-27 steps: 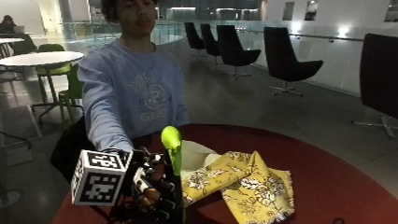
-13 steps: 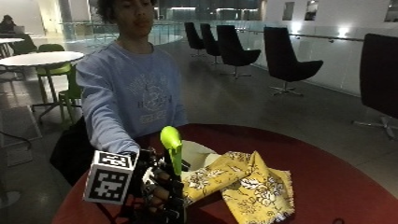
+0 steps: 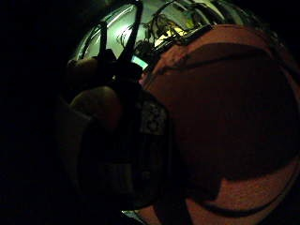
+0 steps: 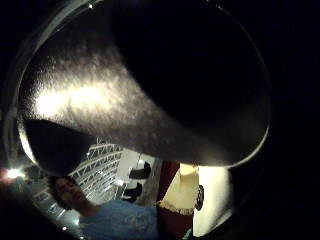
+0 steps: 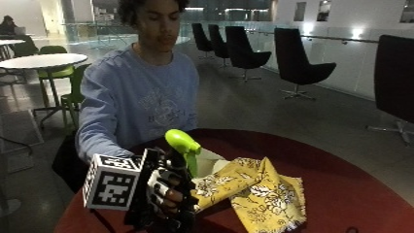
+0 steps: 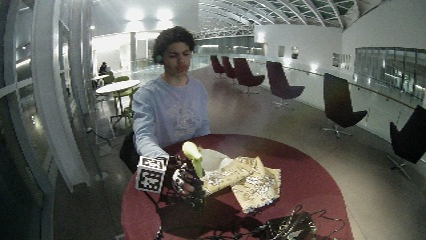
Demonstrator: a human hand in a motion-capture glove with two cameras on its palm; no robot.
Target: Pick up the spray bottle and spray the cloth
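Note:
The spray bottle has a bright green head and stands upright at the left of the round red table. My gloved right hand grips its body, fingers curled round it, hiding the lower part and base. The nozzle faces the yellow patterned cloth, which lies crumpled just to the right of the bottle. The wide outside view shows the same: bottle, hand, cloth. A grey curved surface, most likely the bottle's body, fills the thumb side palm view.
Something white lies behind the bottle, partly under the cloth. Black equipment sits at the table's near edge. Dark chairs and a small white table stand on the floor behind the person. The red tabletop stretches right of the cloth.
The hand with the bottle has shifted slightly toward the cloth. The grip on the bottle is unchanged, and the cloth has not moved.

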